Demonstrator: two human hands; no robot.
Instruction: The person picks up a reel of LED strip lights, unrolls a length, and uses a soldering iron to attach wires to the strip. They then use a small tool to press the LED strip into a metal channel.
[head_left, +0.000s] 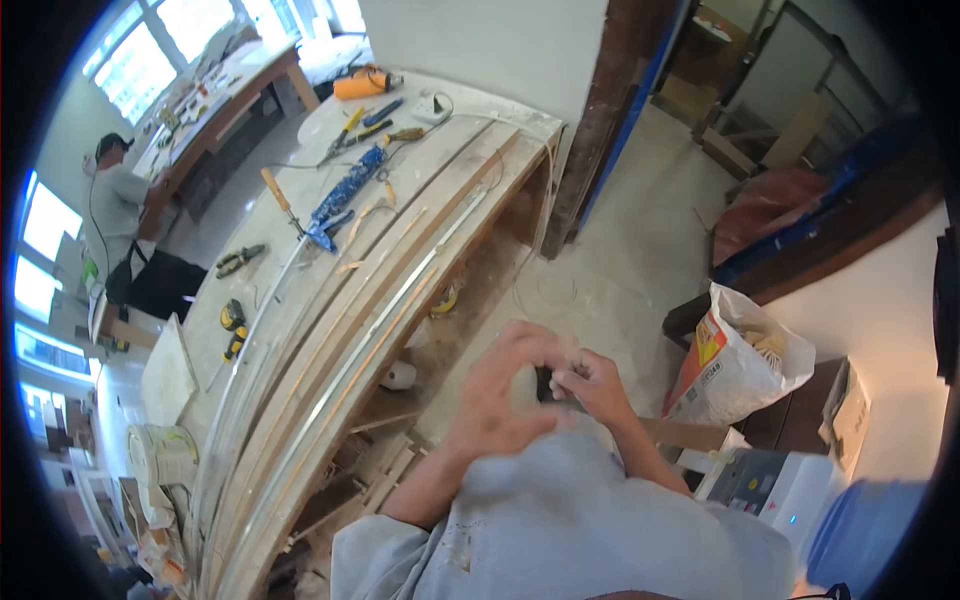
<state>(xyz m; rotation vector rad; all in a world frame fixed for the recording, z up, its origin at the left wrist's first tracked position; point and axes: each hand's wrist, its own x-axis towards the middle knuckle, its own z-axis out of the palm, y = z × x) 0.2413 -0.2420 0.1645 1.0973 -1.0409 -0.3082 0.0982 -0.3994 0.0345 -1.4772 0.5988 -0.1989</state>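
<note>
In front of my chest, my left hand (500, 395) is blurred by motion, its thumb and fingers spread in a wide C. Its upper fingertips come right up to my right hand (597, 385). The thumb and fingers of my right hand are pinched together; what they hold, if anything, I cannot make out. Below both hands is my grey shirt (570, 490). To the left runs a long workbench (255, 225), with long thin strips (385, 290) laid lengthwise along its near side.
On the bench lie a blue-stained tool (345, 190), pliers (240, 260), a yellow-black tape measure (232, 315) and an orange canister (365, 83). A white sack (745, 360) stands at right, a bucket (162, 455) at lower left. Another person (122, 190) works at a far table (215, 120).
</note>
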